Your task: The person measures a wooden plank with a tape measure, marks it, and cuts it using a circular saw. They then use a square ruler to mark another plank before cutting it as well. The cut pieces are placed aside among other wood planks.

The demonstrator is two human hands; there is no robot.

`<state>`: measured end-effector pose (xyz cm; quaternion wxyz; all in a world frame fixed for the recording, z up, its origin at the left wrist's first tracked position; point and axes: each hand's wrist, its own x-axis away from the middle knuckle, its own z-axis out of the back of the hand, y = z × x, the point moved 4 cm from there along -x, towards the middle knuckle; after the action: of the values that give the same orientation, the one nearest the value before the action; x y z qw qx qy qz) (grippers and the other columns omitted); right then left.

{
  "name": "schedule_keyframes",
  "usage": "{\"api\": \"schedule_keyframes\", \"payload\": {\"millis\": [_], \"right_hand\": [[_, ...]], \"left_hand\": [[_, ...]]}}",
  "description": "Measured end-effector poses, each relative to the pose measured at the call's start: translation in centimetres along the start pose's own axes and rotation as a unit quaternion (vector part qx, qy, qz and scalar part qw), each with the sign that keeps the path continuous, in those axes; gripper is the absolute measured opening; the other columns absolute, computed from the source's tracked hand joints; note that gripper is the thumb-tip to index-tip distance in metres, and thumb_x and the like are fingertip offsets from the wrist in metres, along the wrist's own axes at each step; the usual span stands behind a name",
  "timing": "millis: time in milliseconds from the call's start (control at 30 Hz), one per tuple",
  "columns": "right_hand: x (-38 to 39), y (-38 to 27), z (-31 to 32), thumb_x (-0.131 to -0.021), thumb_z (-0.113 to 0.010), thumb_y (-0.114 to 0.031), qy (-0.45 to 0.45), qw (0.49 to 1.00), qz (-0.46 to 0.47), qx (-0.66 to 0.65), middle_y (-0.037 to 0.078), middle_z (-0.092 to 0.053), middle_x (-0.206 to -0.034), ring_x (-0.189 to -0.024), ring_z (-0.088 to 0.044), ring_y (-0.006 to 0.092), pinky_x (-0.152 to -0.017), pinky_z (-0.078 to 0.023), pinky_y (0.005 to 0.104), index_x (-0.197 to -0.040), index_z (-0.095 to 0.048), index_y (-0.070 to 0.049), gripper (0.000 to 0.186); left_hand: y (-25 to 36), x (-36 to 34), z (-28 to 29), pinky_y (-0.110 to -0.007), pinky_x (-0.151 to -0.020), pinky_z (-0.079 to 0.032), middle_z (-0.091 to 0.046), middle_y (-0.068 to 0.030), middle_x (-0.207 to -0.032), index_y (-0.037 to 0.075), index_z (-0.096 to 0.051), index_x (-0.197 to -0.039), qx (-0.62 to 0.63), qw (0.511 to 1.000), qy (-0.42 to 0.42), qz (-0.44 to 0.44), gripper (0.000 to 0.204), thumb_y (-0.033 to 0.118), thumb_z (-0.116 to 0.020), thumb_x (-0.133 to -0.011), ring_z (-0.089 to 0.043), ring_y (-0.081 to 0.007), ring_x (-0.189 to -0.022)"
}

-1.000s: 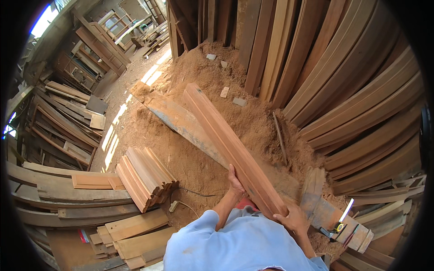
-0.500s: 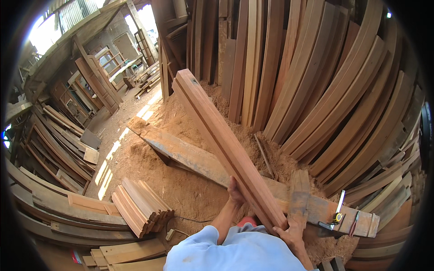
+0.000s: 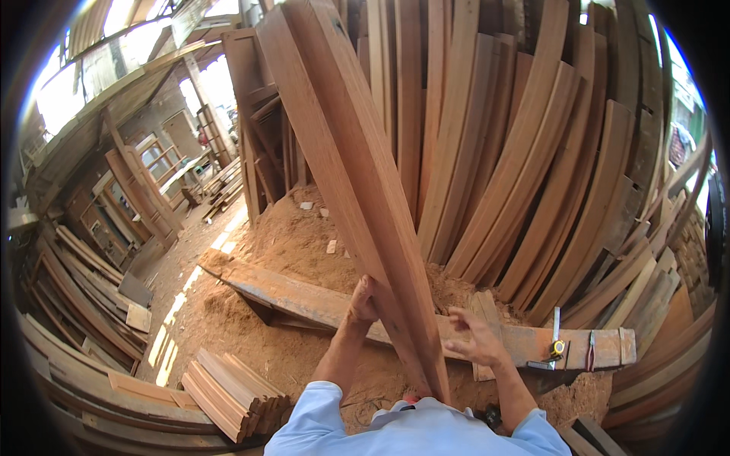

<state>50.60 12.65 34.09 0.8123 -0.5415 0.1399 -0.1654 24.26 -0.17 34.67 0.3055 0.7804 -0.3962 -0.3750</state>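
A long reddish-brown timber with a stepped groove along it [image 3: 346,167] stands steeply tilted in front of me, its far end raised and its lower end close to my body. My left hand [image 3: 363,302] is closed on the timber's left edge, low down. To the right of the timber, my right hand [image 3: 477,340] is open with fingers apart, holding nothing. Behind both hands a weathered plank bench [image 3: 304,292] runs across. On its right end lie a try square [image 3: 556,327], a yellow tape measure [image 3: 557,348] and a thin red-handled tool [image 3: 591,351].
Many tall boards [image 3: 471,152] lean along the back and right. A bundle of moulded wood strips [image 3: 228,395] lies at lower left, beside long stacked planks [image 3: 91,387]. Sawdust [image 3: 293,228] is heaped behind the bench. Doors and frames [image 3: 137,190] stand far left.
The timber has swung up to a steeper tilt and turned, showing its wide groove. My right hand has let go of its near end and moved up beside it; my left hand still holds on.
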Motion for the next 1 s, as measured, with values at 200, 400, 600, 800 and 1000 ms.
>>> {"api": "schedule_keyframes", "payload": {"millis": [200, 400, 600, 800, 1000], "right_hand": [[-4.6, -7.2, -1.1, -0.085, -0.071, -0.07, 0.165, 0.919, 0.194, -0.301, 0.02, -0.053, -0.14, -0.132, -0.049, 0.0286, -0.113, -0.039, 0.0466, -0.153, -0.036, -0.003, 0.102], [-0.9, 3.6, -6.4, -0.105, -0.059, -0.045, 0.367, 0.835, 0.106, -0.395, 0.007, -0.063, -0.121, -0.116, -0.056, 0.0133, -0.099, -0.046, 0.0327, -0.135, -0.053, 0.001, 0.056], [-0.5, 13.1, -12.5, -0.105, -0.062, -0.036, 0.504, 0.69, -0.147, -0.498, 0.012, -0.063, -0.127, -0.115, -0.061, 0.0198, -0.098, -0.051, 0.0377, -0.137, -0.054, 0.005, 0.053], [-3.6, 18.9, -14.7, -0.102, -0.065, -0.036, 0.536, 0.621, -0.258, -0.51, 0.019, -0.068, -0.118, -0.101, -0.069, 0.0266, -0.087, -0.058, 0.0412, -0.128, -0.058, 0.012, 0.055], [-6.7, 23.9, -20.5, -0.102, -0.065, -0.038, 0.544, 0.587, -0.259, -0.54, 0.017, -0.062, -0.131, -0.116, -0.064, 0.0291, -0.096, -0.056, 0.0464, -0.136, -0.053, 0.008, 0.058]], "left_hand": [[1.3, -4.0, -2.9, -0.038, -0.103, -0.047, -0.061, -0.0139, -0.132, -0.003, -0.046, -0.145, -0.213, 0.963, -0.117, 0.113, 0.094, 0.065, -0.073, -0.085, -0.057, -0.0237, -0.125], [-7.7, -3.3, -4.4, -0.041, -0.111, -0.042, -0.056, -0.0184, -0.143, -0.004, -0.043, -0.15, -0.298, 0.858, -0.311, 0.279, 0.101, 0.068, -0.072, -0.085, -0.051, -0.0266, -0.134], [-22.3, -0.4, 5.2, -0.041, -0.109, -0.045, -0.062, -0.021, -0.137, 0.0, -0.051, -0.147, -0.185, 0.729, -0.313, 0.58, 0.095, 0.075, -0.06, -0.09, -0.061, -0.0301, -0.123], [-23.8, -2.3, 8.6, -0.04, -0.106, -0.047, -0.061, -0.0211, -0.139, 0.005, -0.047, -0.151, -0.172, 0.66, -0.312, 0.661, 0.092, 0.074, -0.057, -0.091, -0.063, -0.0301, -0.122], [-24.2, -3.0, 13.0, -0.037, -0.11, -0.042, -0.057, -0.0177, -0.145, 0.003, -0.049, -0.15, -0.296, 0.643, -0.326, 0.627, 0.085, 0.068, -0.058, -0.095, -0.056, -0.0269, -0.129]]}}
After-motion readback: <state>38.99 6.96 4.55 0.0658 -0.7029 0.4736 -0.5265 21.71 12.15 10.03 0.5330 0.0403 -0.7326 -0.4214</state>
